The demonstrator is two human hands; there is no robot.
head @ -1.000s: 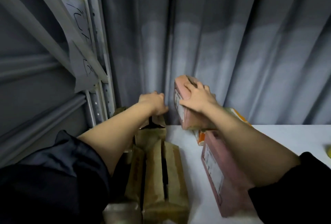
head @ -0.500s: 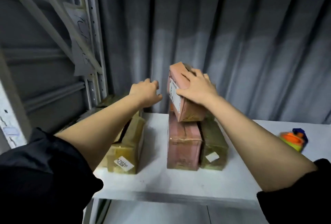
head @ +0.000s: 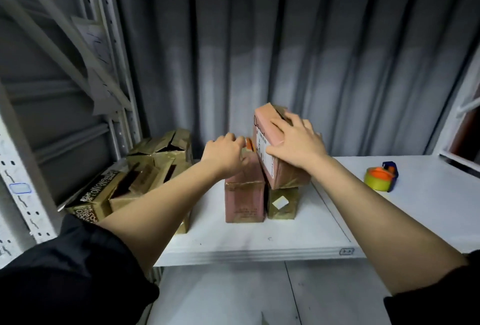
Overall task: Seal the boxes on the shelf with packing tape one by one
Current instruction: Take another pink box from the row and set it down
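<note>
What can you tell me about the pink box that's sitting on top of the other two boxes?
The pink box looks like cardboard wrapped in glossy clear tape, with a white printed label on its left-facing side and dark handwriting above it. It sits tilted, propped across the upright pink box and the tan box on the white shelf. The right hand rests spread over its top, fingers curled onto the upper face. The left hand is close beside it; whether it touches is unclear.
</note>
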